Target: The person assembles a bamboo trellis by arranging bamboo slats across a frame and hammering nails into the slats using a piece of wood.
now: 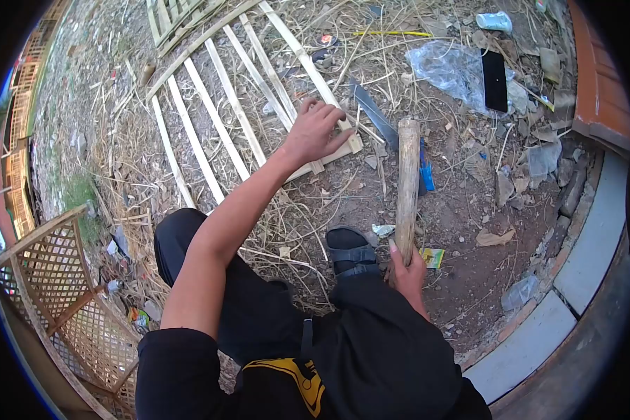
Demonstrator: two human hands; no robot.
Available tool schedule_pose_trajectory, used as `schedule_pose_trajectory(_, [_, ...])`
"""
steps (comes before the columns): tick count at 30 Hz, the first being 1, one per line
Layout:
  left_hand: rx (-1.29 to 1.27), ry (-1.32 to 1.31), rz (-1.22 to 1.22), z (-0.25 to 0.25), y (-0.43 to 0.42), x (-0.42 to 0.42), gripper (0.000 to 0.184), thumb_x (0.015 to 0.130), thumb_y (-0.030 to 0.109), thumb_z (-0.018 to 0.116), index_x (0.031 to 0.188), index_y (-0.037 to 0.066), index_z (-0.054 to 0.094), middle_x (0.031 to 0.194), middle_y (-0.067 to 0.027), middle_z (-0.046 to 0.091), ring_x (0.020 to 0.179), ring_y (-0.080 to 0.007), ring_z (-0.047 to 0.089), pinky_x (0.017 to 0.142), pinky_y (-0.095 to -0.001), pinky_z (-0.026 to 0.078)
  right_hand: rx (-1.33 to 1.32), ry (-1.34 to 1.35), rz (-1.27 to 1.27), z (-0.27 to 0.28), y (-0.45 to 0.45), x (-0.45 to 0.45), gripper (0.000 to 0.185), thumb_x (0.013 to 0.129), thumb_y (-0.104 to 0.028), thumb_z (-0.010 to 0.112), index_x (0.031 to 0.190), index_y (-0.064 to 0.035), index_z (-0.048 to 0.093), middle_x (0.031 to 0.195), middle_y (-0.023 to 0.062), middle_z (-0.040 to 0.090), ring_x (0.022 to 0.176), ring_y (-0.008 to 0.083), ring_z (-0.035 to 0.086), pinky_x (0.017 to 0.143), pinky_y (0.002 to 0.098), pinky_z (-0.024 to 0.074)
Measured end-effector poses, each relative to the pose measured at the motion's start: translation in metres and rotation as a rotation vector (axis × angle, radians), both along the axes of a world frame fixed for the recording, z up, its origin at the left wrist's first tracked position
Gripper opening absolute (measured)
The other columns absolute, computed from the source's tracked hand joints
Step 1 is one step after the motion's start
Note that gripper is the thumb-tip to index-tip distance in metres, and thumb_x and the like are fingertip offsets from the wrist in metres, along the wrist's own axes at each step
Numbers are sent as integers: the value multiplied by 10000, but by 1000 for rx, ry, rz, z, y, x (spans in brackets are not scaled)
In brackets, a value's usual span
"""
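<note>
My left hand [318,129] is at the near right corner of a wooden slat frame [231,115] lying on the ground, its fingers curled over the end slat. The thumb sits low beside the slat's end, and the fingertips are partly hidden. My right hand [407,273] is wrapped round the lower end of a thick wooden stick [407,189], which points away from me. Behind the stick lies a dark machete-like blade [374,115]. A blue piece [427,175], maybe its handle, shows on the other side.
A phone [494,80] lies on clear plastic sheeting [444,66], near a white cup [495,22]. At left leans a lattice panel [63,294]. A pale tiled edge [521,346] borders the right. My sandalled foot [350,248] rests between the hands. Dry strips and litter cover the soil.
</note>
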State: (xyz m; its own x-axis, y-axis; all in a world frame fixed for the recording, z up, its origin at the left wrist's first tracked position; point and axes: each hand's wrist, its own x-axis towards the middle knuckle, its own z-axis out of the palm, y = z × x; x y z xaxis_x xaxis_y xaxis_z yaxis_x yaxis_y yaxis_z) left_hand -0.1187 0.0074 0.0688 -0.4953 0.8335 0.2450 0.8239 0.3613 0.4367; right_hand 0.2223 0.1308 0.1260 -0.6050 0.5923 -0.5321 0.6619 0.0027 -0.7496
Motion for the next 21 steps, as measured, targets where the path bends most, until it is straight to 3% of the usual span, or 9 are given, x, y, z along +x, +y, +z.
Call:
schedule_pose_trajectory(1, [-212,-1,-40,9,-5,6,385,925,410,680,1061,57,610,933,-103,624,984,-256,598,1032,-449,343,2,29,12,-6,-1,-1,343,956,-300,701,1027,33,660,654,76,624,571,157,606,543,350,471])
schedule_pose_trajectory(3, [-383,-42,-37,13,-8,23,480,923,449,668,1144,36,564,992,-126,616,1025,-264,589,1056,-461,333,-90,6,6,-9,4,-8,331,961,-296,697,1012,28,657,653,70,618,561,148,600,526,340,466])
schedule_pose_trajectory(8, [-321,-11,32,-14,-6,45,533,921,393,684,1240,13,491,1061,-158,607,1077,-287,582,1071,-477,325,-159,-3,-8,-8,18,-30,308,977,-294,684,997,9,632,647,37,574,500,123,578,455,302,450])
schedule_pose_trajectory(11, [-317,-98,38,-2,-7,45,567,920,320,693,1314,-3,443,1138,-191,615,1077,-317,602,1050,-457,349,-197,36,-42,1,23,-41,303,979,-292,684,999,6,628,641,25,558,488,125,575,444,301,454])
schedule_pose_trajectory(14, [-282,-308,50,18,-13,41,654,910,305,701,1396,-1,388,1211,-213,611,1076,-358,624,1028,-456,395,-177,52,-74,-4,30,-43,311,988,-293,672,1032,13,629,657,27,557,484,125,572,429,304,459])
schedule_pose_trajectory(16, [-238,-465,49,57,-22,39,743,897,290,713,1464,7,325,1265,-230,598,1092,-392,632,1003,-476,450,-149,58,-74,-6,33,-43,333,992,-303,665,1059,22,631,676,37,570,483,131,573,426,310,465])
schedule_pose_trajectory(21, [-143,-235,37,119,-45,37,741,888,250,730,1488,51,344,1254,-230,607,1057,-369,655,973,-452,501,-123,44,-47,-10,23,-51,341,985,-312,672,1045,23,642,681,44,579,491,128,572,426,309,462])
